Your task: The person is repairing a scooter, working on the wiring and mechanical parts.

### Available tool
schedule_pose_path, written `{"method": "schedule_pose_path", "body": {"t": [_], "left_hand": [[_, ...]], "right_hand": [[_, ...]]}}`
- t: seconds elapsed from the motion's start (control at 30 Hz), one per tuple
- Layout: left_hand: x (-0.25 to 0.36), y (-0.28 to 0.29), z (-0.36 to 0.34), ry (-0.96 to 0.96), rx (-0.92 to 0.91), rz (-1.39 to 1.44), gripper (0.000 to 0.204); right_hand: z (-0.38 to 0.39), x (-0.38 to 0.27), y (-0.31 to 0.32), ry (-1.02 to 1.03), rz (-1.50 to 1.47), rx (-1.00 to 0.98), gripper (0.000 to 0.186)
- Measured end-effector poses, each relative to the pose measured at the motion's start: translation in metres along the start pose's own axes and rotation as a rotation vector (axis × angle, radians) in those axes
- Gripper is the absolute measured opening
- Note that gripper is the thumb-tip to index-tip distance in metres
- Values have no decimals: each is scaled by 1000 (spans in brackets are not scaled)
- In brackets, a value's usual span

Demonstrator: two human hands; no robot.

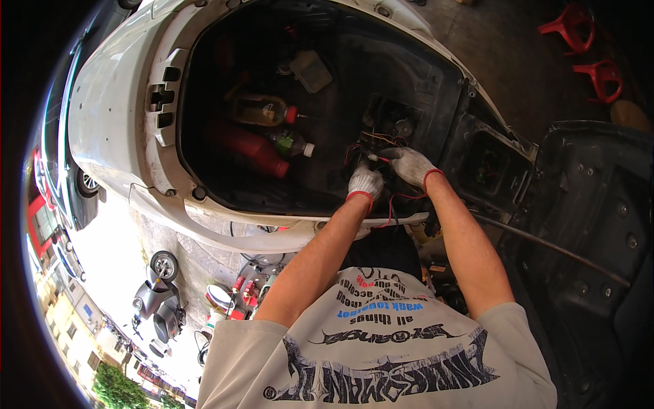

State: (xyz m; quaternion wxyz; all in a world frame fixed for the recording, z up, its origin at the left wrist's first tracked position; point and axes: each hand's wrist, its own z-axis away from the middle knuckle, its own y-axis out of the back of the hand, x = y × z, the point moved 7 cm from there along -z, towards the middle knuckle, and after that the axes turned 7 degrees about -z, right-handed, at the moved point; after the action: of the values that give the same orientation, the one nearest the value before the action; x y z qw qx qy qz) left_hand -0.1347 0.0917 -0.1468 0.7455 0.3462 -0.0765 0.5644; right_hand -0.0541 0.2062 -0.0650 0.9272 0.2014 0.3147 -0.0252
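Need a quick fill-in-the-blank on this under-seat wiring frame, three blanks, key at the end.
1. Both hands wear white knit gloves with ____ cuffs.
2. The left hand and right hand meet at thin wires of ____ colour.
3. Left of the hands, a red bottle lies inside the ____ storage compartment of the white scooter.

Missing words: red; red; black

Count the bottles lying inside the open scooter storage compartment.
3: a clear bottle with yellowish liquid toward the back, a red bottle nearer the front, and a small green-labelled bottle beside it, just left of the gloved hands. Dark corners may hide more.
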Motion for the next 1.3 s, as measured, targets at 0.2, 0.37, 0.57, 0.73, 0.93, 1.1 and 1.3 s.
{"method": "schedule_pose_path", "body": {"t": [0.2,0.37,0.57,0.73,0.93,1.1,1.3], "left_hand": [[-15,-8,-6,70,-9,85,50],[-15,-8,-6,-6,18,48,55],[2,5,6,46,-3,-23,52],[7,14,10,39,8,-88,54],[11,17,14,69,-21,-71,59],[11,15,13,62,-30,-95,60],[7,13,12,101,-44,-93,60]], "right_hand": [[-1,-2,0,10,-3,-1,46],[-1,-8,1,13,11,-16,46],[-4,-4,0,21,1,6,46],[-9,0,-5,32,-34,9,43],[-8,0,-4,26,-20,23,43],[-8,1,-4,33,-22,23,44],[-9,3,-4,12,-15,31,44]]}}
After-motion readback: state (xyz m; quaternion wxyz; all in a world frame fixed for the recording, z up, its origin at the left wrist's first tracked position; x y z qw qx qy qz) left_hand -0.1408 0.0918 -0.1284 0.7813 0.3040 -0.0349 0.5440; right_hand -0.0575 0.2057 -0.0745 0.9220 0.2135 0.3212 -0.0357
